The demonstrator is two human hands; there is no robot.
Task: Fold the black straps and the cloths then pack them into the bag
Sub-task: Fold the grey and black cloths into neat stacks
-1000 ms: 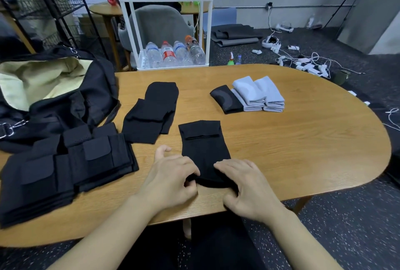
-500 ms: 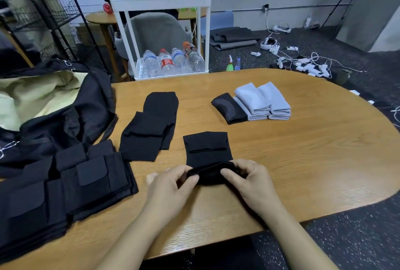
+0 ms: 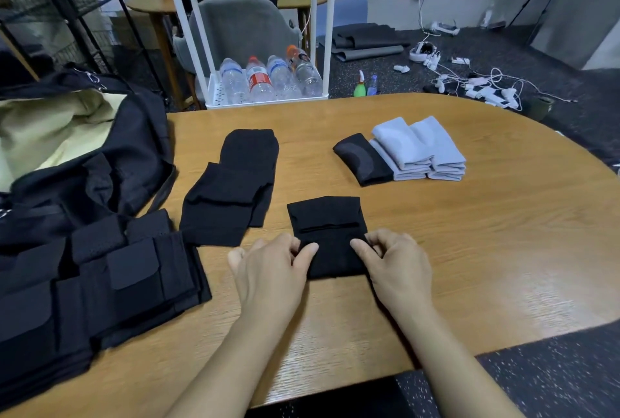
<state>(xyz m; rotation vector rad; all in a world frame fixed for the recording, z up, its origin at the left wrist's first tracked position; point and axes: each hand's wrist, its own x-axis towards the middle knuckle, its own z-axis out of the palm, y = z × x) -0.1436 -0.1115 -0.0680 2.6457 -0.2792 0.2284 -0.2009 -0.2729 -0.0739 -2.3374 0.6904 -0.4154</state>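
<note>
Head view:
Black cloth [image 3: 327, 236]: folded, flat on the wooden surface [image 3: 469, 250], near its front edge.
Left hand [image 3: 268, 270]: fingers curled, pinching the cloth's left edge.
Right hand [image 3: 397, 266]: fingers curled, pinching its right edge.
Bag [image 3: 77, 149]: open, far left.
Black straps [image 3: 84, 287]: stacked before the bag.
Folded pile [image 3: 402, 152]: beyond, right.

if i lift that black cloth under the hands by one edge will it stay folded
Probably not: the black cloth looks thin and limp, its folded layer lying loose. It likely droops and opens. Both the left hand and right hand are holding it.
</note>
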